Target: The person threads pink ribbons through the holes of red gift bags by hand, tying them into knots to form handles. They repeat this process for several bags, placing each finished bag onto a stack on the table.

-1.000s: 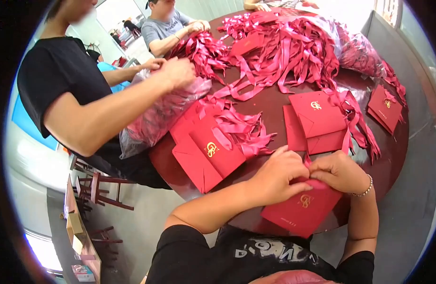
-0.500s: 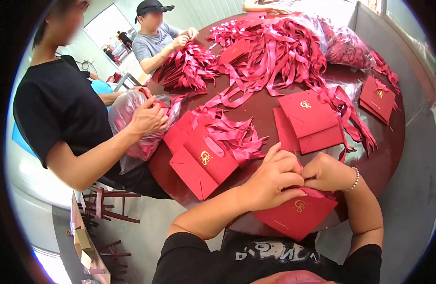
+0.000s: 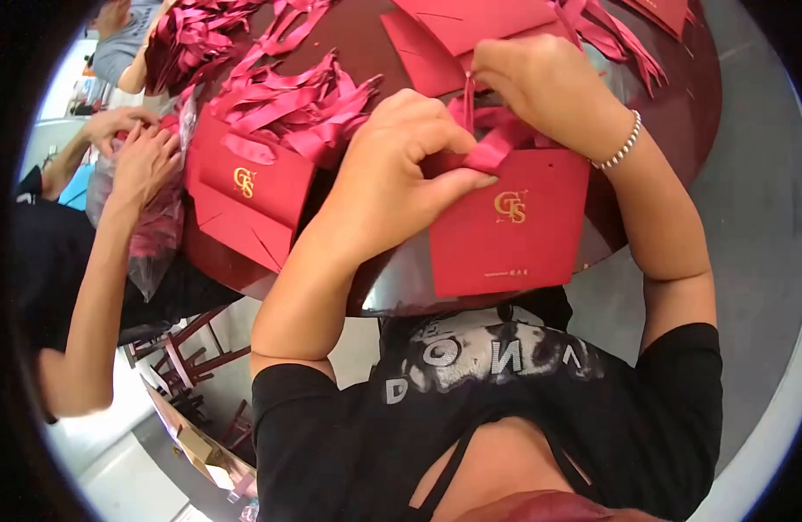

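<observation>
In front of me a flat red paper gift bag (image 3: 510, 248) with a gold logo lies near the table's edge. A pink-red satin ribbon (image 3: 495, 151) runs at its top edge. My left hand (image 3: 409, 165) pinches part of this ribbon between thumb and index finger, just above the logo. Farther up, my right hand (image 3: 540, 87) has its fingers closed on a narrow strand of the ribbon, raised above the bag's top. A beaded bracelet (image 3: 623, 146) circles my right wrist. My hands partly cover the bag's top edge and the ribbon.
The round dark-red table (image 3: 679, 152) holds stacked red bags (image 3: 244, 196) at left, with a heap of loose ribbons (image 3: 301, 100) behind them. More bags (image 3: 475, 22) lie beyond my hands. At left, another person's hands (image 3: 144, 165) are at a clear plastic bag (image 3: 148, 252).
My view has tilted down and closer. My hands, close together before, are now apart: the right one is higher, drawing a ribbon strand up, while the left holds ribbon at the bag's top.
</observation>
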The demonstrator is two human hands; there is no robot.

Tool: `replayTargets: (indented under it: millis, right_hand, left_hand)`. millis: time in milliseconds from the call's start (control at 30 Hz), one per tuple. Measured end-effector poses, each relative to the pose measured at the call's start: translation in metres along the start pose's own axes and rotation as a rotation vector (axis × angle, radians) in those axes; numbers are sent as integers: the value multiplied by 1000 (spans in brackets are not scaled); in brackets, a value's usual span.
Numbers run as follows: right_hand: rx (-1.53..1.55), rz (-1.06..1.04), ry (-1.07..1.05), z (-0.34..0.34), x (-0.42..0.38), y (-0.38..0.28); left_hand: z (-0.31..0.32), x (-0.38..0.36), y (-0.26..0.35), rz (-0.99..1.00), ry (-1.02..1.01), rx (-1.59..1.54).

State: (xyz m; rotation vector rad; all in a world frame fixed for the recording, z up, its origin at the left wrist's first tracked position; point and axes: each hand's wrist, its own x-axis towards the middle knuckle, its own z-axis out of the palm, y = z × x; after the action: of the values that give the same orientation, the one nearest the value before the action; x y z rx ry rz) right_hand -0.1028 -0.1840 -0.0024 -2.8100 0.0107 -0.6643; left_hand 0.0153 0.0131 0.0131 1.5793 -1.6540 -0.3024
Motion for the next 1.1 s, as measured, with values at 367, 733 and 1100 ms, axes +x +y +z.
replayTargets:
  millis: [367,733,1100]
  right_hand:
    - [68,180,207,-1,2,2]
    - [677,17,-185,-21,4,-9]
    - [436,55,-80,-78,-7,14]
  left_hand:
    - [1,4,3,-87,-31,-64]
    - [4,2,-8,-158,126,11]
    - [-2,1,-12,-368,64,156]
